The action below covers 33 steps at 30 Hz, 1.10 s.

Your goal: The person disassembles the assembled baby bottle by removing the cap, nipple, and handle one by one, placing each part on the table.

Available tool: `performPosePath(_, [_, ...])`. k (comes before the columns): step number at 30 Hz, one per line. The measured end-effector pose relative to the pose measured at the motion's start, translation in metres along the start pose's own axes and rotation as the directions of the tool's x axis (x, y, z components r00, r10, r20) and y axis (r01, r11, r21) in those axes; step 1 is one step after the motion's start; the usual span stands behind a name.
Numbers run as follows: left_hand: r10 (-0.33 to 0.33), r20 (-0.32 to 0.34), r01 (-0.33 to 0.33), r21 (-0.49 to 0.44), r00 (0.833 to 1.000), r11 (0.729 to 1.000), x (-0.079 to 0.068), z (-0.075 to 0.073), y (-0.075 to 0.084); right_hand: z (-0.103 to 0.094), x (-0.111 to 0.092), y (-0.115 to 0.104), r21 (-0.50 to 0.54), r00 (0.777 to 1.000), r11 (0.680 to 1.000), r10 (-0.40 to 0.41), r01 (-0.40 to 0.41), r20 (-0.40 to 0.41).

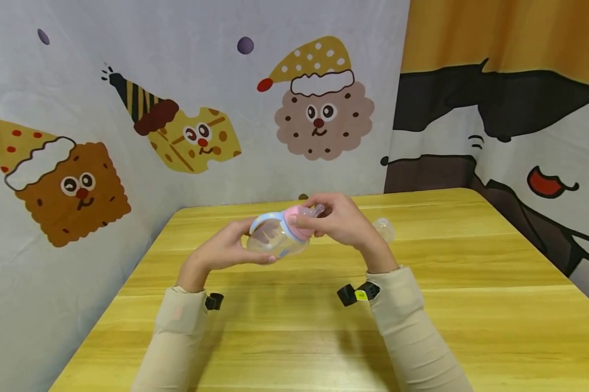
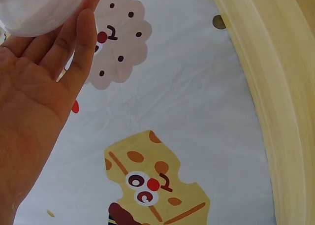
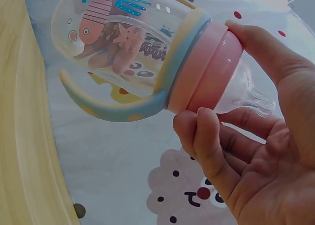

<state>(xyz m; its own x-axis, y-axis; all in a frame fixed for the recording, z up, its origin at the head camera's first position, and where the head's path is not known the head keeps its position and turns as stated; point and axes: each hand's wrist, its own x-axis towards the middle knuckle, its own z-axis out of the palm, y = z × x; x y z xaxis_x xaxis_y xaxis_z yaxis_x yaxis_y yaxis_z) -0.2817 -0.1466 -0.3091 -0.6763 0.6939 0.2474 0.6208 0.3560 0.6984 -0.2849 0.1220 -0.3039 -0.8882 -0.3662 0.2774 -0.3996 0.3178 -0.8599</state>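
A clear baby bottle (image 1: 274,237) with printed sea animals is held tilted above the table, its teat end toward the right. My left hand (image 1: 227,246) grips the bottle's body, thumb along the near side; in the left wrist view only the rounded bottle base (image 2: 42,11) shows past the fingers. My right hand (image 1: 342,220) pinches the pink collar (image 3: 209,70) between thumb and fingers. The clear teat (image 3: 251,98) points into the right palm. A blue and yellow handle ring (image 3: 182,52) sits just below the collar, one curved handle sticking out.
A clear dome-shaped cap (image 1: 384,230) stands on the wooden table (image 1: 284,326) behind my right wrist. A white cloth printed with cartoon biscuits (image 1: 196,54) hangs beyond the table's far edge, and a dark and orange patterned cloth (image 1: 500,125) hangs at the right.
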Motion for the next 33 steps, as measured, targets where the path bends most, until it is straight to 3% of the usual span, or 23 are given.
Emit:
performPosePath(10, [-0.021, -0.056, 0.020, -0.009, 0.998, 1.000, -0.007, -0.002, -0.001, 0.007, 0.003, 0.004, 0.023, 0.999, 0.999, -0.035, 0.034, 0.033])
performPosePath(18, [0.009, -0.077, -0.009, 0.005, 0.997, 1.000, -0.006, -0.002, 0.004, 0.002, 0.001, 0.007, 0.034, 0.996, 0.996, -0.087, 0.086, 0.031])
performPosePath(26, [0.041, -0.099, -0.037, 0.041, 0.994, 0.998, -0.004, -0.001, -0.018, -0.004, -0.001, 0.007, 0.028, 0.984, 0.986, -0.167, 0.166, 0.054])
performPosePath(33, [0.051, -0.084, -0.053, -0.014, 0.995, 0.999, -0.001, 0.001, 0.010, -0.020, -0.009, -0.001, 0.072, 0.981, 0.987, -0.153, 0.145, 0.120])
